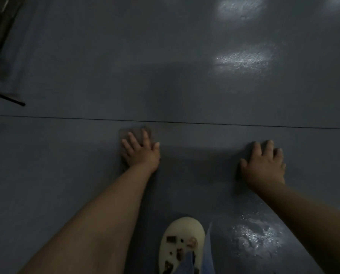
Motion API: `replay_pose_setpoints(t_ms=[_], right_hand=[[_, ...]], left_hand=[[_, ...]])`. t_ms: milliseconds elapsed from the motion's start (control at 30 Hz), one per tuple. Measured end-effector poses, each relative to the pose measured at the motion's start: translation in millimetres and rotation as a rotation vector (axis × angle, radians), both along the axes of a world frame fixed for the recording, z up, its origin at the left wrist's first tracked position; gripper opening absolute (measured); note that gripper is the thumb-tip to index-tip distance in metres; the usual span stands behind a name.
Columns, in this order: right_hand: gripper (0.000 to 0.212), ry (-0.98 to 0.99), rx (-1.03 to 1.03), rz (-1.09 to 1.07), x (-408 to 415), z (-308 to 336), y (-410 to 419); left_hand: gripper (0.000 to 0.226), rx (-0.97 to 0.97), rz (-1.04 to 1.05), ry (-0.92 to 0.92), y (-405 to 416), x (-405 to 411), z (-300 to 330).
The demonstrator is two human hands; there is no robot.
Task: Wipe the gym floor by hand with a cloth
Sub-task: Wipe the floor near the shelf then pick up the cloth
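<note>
The dark grey gym floor (165,76) fills the view. My left hand (140,150) lies flat with spread fingers on a dull grey-brown cloth (125,133), pressing it to the floor just below a thin seam line (224,124). The cloth shows mostly above and left of the fingers. My right hand (264,165) rests flat on the bare floor to the right, fingers spread, holding nothing.
A pale clog with small charms (180,244) stands on the floor at bottom centre, with a blue trouser leg over it. Wet shiny patches (254,236) glint on the floor. Dark equipment legs (5,97) stand at the upper left.
</note>
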State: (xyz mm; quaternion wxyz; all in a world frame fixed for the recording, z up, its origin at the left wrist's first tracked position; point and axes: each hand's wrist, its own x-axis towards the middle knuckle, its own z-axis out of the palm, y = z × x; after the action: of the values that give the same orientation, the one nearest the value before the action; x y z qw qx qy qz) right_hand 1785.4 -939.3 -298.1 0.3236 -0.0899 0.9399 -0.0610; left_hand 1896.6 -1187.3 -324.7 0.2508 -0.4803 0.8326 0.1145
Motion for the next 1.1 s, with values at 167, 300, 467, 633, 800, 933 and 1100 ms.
replay_pose_setpoints(t_ms=[167,300,467,633,800,933,1100], right_hand=[[0.063,-0.052,-0.052,0.234,25.0,-1.0,-31.5],[0.061,-0.077,-0.063,0.380,41.6,0.5,-54.5],[0.062,-0.109,-0.030,0.436,51.9,1.0,-69.0],[0.062,-0.074,-0.016,0.427,53.7,-1.6,-71.0],[0.062,-0.057,-0.038,0.361,60.5,-3.9,-75.6],[0.062,-0.058,-0.057,0.308,64.6,-3.3,-82.6],[0.063,-0.064,-0.049,0.326,61.7,-3.7,-78.6]], left_hand=[[0.065,0.071,-0.695,0.043,52.3,-5.3,5.3],[0.063,0.098,-0.817,0.042,25.7,-6.2,7.3],[0.065,0.069,-0.136,-0.017,-62.4,21.6,5.2],[0.064,0.055,0.257,-0.035,-95.4,65.6,4.8],[0.062,-0.006,-0.076,0.028,-48.5,25.6,3.5],[0.061,0.067,-0.543,0.076,-14.7,3.1,3.8],[0.064,0.043,-0.338,0.051,-66.1,5.7,-1.2]])
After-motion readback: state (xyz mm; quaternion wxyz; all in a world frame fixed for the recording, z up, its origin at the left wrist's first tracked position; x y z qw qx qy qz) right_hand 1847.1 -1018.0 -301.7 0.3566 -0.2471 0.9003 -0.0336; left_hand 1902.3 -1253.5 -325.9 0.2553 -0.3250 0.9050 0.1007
